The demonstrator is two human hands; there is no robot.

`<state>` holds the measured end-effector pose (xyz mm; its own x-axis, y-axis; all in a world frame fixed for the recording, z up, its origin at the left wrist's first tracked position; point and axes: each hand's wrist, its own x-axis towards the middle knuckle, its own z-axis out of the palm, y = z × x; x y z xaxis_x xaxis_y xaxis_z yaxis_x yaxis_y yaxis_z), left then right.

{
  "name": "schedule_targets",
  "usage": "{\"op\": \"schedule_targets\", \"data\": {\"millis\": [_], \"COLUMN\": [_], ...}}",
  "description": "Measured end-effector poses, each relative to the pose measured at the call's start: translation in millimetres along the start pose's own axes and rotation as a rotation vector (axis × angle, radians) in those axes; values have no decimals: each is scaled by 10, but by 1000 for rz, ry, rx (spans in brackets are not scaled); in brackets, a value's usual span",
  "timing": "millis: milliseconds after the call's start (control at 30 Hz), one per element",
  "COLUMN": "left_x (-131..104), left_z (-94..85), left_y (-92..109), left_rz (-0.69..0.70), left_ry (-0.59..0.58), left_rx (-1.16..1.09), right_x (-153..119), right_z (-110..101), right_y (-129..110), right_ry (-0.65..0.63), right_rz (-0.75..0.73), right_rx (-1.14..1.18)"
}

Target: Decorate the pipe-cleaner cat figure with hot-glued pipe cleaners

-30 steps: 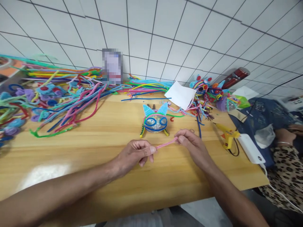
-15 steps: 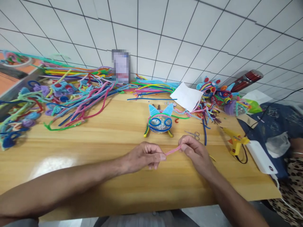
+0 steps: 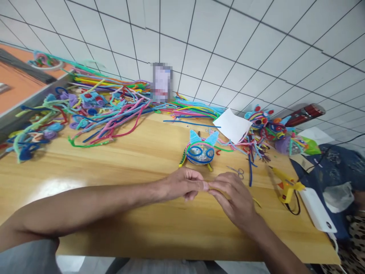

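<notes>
My left hand [image 3: 185,184] and my right hand [image 3: 232,194] meet at the fingertips over the wooden table [image 3: 128,163]. The left thumb and fingers are pinched, and the right fingers are closed against them. The pink strip between them is now hidden by the fingers. Just beyond my hands stands a clear round figure [image 3: 200,153] with light blue pointed ears, blue rings on its front and yellow-green legs. Small scissors [image 3: 240,173] lie to the right of it.
Colourful pipe cleaners [image 3: 114,114] are heaped at the back left. A phone [image 3: 162,83] leans on the wall. White paper [image 3: 233,125] and decorated figures [image 3: 259,120] are at the back right. A yellow glue gun [image 3: 287,186] lies near a white power bank [image 3: 318,209].
My hands have come together, and the pink strip that showed between them is covered. The view has shifted, so the table's things appear further right.
</notes>
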<state>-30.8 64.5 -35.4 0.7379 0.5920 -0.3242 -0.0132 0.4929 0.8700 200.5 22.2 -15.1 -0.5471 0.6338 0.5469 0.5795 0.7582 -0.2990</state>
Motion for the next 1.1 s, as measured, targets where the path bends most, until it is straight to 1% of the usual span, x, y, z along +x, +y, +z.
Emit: {"op": "schedule_targets", "data": {"millis": [67, 167, 300, 367, 467, 500, 533, 567, 633, 667, 700, 733, 767, 800, 900, 933, 1000, 1100], "left_x": [-9, -21, -25, -33, -59, -66, -66, -56, 4, 53, 113, 178, 244, 306, 449, 482, 535, 603], "left_z": [-10, -42, -79, -92, -129, -150, -176, -208, -287, -331, -375, -418, -457, -492, -568, -586, -617, -650], "left_y": [-4, -49, -101, -97, -50, -28, -6, 14, 41, 45, 44, 37, 27, 16, -19, -30, -54, -94], "left_rz": [-13, -32, 1, 18, 25, 60, 126, 219, 435, 520, 578, 603, 607, 603, 580, 577, 581, 608], "left_ry": [-14, -30, -16, -12, -47, -18, 55, 169, 465, 599, 696, 743, 744, 713, 550, 512, 470, 449], "left_rx": [-18, -27, -31, -27, 41, 83, 125, 166, 243, 269, 289, 306, 317, 318, 275, 246, 181, 98], "right_x": [34, 44, 43, 50, 88, 114, 147, 189, 294, 354, 413, 469, 518, 559, 613, 610, 588, 544], "right_z": [36, 63, 76, 73, 39, 18, -5, -29, -65, -71, -67, -53, -30, 0, 93, 117, 149, 172], "right_y": [11, 41, 37, 25, 56, 87, 130, 182, 303, 365, 422, 474, 518, 555, 627, 644, 672, 700], "right_ry": [14, 23, 44, 62, 76, 83, 93, 111, 166, 190, 207, 213, 213, 203, 176, 172, 170, 176], "right_rz": [-11, 14, 17, 21, 50, 64, 80, 98, 126, 136, 142, 146, 150, 153, 141, 131, 113, 94], "right_rx": [9, 17, -63, -105, -117, -117, -121, -129, -158, -174, -188, -204, -222, -240, -285, -295, -310, -344]}}
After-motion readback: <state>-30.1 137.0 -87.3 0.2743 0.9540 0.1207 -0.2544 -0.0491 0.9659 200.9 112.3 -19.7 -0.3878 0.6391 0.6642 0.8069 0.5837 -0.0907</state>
